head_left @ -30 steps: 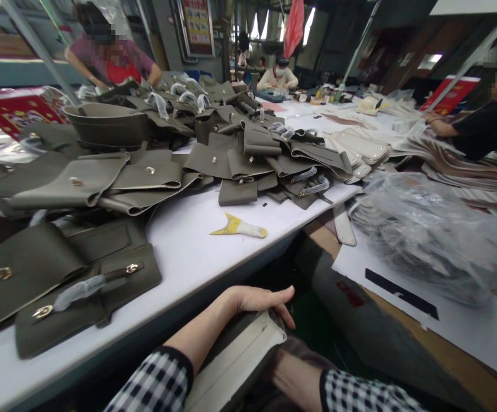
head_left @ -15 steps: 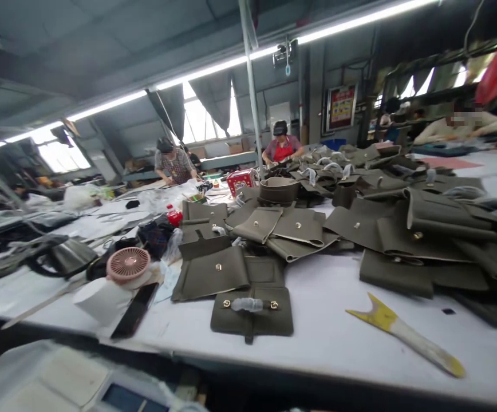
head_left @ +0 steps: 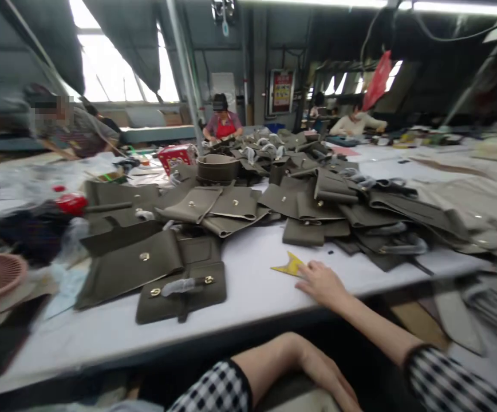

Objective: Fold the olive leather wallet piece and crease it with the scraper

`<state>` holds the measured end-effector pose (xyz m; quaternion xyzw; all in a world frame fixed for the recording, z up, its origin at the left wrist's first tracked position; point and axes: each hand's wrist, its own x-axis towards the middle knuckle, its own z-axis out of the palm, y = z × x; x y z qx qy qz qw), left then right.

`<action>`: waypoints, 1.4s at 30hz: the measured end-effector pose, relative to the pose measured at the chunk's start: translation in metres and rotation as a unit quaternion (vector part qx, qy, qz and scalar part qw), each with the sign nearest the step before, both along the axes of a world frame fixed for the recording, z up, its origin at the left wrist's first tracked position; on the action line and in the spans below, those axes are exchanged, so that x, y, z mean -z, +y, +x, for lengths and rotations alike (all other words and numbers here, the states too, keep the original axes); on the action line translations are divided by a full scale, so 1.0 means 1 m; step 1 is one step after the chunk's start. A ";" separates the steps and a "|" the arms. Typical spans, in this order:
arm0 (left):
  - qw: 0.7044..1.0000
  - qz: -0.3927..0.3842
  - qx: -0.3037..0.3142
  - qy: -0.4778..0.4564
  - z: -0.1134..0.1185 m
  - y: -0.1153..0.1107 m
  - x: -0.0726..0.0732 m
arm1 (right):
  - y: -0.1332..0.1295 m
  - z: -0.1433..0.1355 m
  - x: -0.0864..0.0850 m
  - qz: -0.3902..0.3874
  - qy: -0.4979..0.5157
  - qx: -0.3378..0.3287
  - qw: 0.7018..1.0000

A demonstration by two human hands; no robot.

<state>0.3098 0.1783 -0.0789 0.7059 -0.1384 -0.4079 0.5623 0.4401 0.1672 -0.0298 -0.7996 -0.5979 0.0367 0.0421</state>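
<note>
R hand (head_left: 322, 281) on flat yellow scraper (head_left: 290, 266).

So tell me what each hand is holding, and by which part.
The right hand lies over the yellow scraper's handle end; a closed grip cannot be told. The left hand rests low on something pale, gripping nothing visibly.

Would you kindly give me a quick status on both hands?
Right hand flat on yellow scraper, grip unclear. Left hand low below table edge. Olive bag panels lie apart, left of scraper.
</note>
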 end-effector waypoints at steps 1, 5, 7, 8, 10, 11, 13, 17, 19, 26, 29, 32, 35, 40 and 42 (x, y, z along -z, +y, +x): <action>0.999 0.006 0.020 0.044 0.007 -0.003 0.000 | 0.009 0.001 0.001 -0.018 0.001 0.003 1.000; 0.994 0.008 -0.014 0.110 0.003 0.000 -0.010 | 0.019 0.007 0.000 -0.067 0.050 0.014 0.996; 0.994 -0.003 -0.018 0.108 -0.004 0.003 -0.015 | 0.004 0.014 -0.007 -0.081 0.095 0.018 0.992; 0.994 -0.009 -0.017 0.108 -0.006 0.004 -0.016 | -0.008 0.018 -0.012 -0.084 0.122 0.023 0.989; 0.993 -0.022 -0.011 0.113 -0.007 0.003 -0.016 | -0.040 0.029 -0.025 -0.092 0.185 0.041 0.978; 0.992 -0.030 -0.007 0.119 -0.007 0.003 -0.016 | -0.059 0.033 -0.032 -0.099 0.222 0.051 0.969; 0.990 -0.043 0.000 0.132 -0.006 0.001 -0.014 | -0.104 0.035 -0.047 -0.120 0.299 0.072 0.944; 0.988 -0.052 -0.003 0.146 -0.005 0.000 -0.015 | -0.191 0.008 -0.056 -0.178 0.448 0.114 0.869; 0.987 -0.054 -0.008 0.149 -0.005 0.000 -0.015 | -0.221 -0.018 -0.047 -0.215 0.561 0.152 0.785; 0.987 -0.052 -0.035 0.147 -0.008 0.000 -0.012 | -0.232 -0.087 -0.010 -0.236 0.641 0.232 0.693; 0.991 -0.039 -0.027 0.126 -0.007 0.002 -0.012 | -0.224 -0.094 -0.004 -0.217 0.652 0.252 0.681; 0.994 -0.026 -0.015 0.107 -0.005 0.003 -0.012 | -0.220 -0.098 0.000 -0.223 0.663 0.265 0.664; 0.993 -0.026 -0.018 0.110 -0.005 0.003 -0.012 | -0.217 -0.104 0.002 -0.218 0.680 0.267 0.647; 0.991 -0.034 -0.029 0.126 -0.007 0.001 -0.013 | -0.220 -0.109 0.004 -0.186 0.685 0.299 0.638; 0.988 -0.051 -0.028 0.144 -0.007 0.001 -0.013 | -0.225 -0.108 0.004 -0.172 0.684 0.310 0.637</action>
